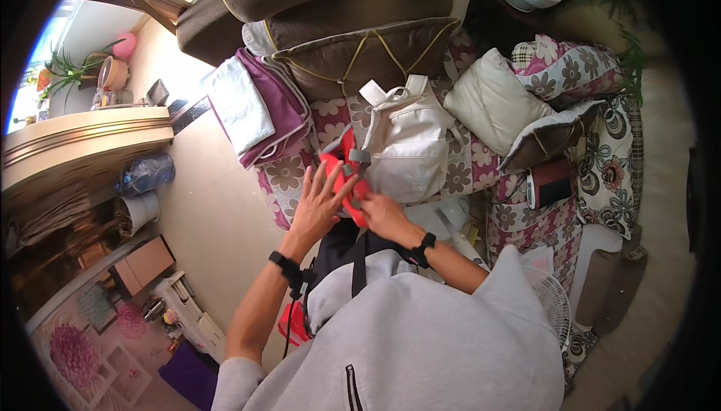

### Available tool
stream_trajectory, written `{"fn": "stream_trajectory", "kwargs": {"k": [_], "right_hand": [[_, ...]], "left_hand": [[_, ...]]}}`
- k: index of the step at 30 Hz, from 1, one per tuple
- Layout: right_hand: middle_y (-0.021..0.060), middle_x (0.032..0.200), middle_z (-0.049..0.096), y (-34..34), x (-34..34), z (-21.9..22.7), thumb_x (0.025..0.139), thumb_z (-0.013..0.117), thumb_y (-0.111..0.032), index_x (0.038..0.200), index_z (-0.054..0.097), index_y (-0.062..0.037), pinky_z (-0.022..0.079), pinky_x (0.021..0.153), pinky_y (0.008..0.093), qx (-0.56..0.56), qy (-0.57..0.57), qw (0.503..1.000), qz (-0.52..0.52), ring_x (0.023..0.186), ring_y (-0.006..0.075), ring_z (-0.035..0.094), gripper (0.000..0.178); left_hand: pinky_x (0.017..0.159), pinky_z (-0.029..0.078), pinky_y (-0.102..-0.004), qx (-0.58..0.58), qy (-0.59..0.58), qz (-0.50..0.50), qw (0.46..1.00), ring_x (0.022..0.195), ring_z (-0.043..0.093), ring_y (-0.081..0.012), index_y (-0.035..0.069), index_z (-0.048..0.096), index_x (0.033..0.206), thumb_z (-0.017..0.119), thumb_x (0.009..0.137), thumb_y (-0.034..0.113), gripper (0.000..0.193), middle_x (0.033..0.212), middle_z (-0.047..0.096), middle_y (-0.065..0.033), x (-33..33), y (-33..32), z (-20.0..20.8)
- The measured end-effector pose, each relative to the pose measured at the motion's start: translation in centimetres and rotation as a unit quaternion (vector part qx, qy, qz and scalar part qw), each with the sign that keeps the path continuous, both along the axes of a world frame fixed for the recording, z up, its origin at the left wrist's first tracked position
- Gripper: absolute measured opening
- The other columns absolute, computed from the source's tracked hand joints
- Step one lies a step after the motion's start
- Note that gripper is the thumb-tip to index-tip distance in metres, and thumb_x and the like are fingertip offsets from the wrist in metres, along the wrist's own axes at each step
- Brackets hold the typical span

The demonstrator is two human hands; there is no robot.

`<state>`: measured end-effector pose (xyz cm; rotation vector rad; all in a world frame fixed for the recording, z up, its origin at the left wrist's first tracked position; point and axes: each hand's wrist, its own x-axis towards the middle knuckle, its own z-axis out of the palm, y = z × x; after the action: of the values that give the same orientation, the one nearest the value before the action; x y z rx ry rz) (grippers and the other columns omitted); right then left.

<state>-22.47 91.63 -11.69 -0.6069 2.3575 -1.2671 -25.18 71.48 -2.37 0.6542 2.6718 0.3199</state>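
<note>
A red thing with grey bands [353, 186] is in front of me at the sofa's front edge; its exact kind is not clear. The spread fingers of my left hand [319, 204] lie against its left side. On the other side, my right hand [387, 217] has its fingers closed on the lower right edge of the red thing. A cream backpack [409, 148] stands on the sofa just beyond my right hand, its straps and top loop up. Black bands circle both my wrists.
A flower-patterned sofa cover [289, 174] lies under the backpack. Folded white and purple cloths [244, 107] are at the left, a cream pillow [492, 103] at the right. A white fan [547, 298] stands near my right elbow. Another red item [294, 322] shows beside my left forearm.
</note>
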Motion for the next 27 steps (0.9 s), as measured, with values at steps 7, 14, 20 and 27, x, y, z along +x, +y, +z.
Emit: {"fn": "stream_trajectory", "kwargs": {"k": [7,14,20,27], "right_hand": [[0.0153,0.097,0.063,2.2,-3.9,2.3,0.081,0.068,-0.016,0.095,0.067,-0.0037,0.050,0.083,0.0445,0.007,-0.044,0.986,0.161,0.094,0.0354,0.061,0.018],[0.0140,0.129,0.055,5.5,-19.2,-10.8,0.076,0.075,-0.015,0.135,0.049,-0.0059,0.045,0.098,0.0441,0.149,0.148,0.976,-0.060,0.114,0.0372,0.054,0.066],[0.0099,0.121,0.066,7.2,-26.5,-17.3,0.074,0.074,-0.021,0.117,0.062,-0.0123,0.037,0.105,0.0483,0.322,-0.042,0.945,-0.041,0.118,0.0376,0.051,0.045],[0.0233,0.083,0.066,6.9,-19.8,-3.3,0.083,0.059,-0.026,0.087,0.065,-0.0003,0.049,0.071,0.0486,0.150,-0.075,0.980,0.109,0.080,0.0434,0.063,0.027]], "left_hand": [[0.115,0.025,-0.0551,-0.019,0.024,-0.053,0.998,0.131,0.041,-0.0350,0.015,0.074,0.103,0.068,0.074,0.015,0.030,0.133,0.053,-0.0103,0.6,0.7,-3.7],[0.116,0.026,-0.0572,-0.044,-0.068,0.027,0.996,0.113,0.055,-0.0231,0.010,0.073,0.093,0.068,0.074,0.012,0.021,0.108,0.064,-0.0037,4.5,-2.5,-3.4],[0.113,0.031,-0.0515,-0.054,-0.102,0.109,0.987,0.113,0.056,-0.0227,0.010,0.072,0.101,0.076,0.064,0.010,0.037,0.108,0.064,-0.0024,8.1,-3.1,-3.0],[0.104,0.038,-0.0503,0.023,-0.063,0.205,0.976,0.109,0.057,-0.0257,0.007,0.072,0.094,0.075,0.068,0.013,0.027,0.105,0.065,-0.0050,10.3,-4.3,-4.6]]}}
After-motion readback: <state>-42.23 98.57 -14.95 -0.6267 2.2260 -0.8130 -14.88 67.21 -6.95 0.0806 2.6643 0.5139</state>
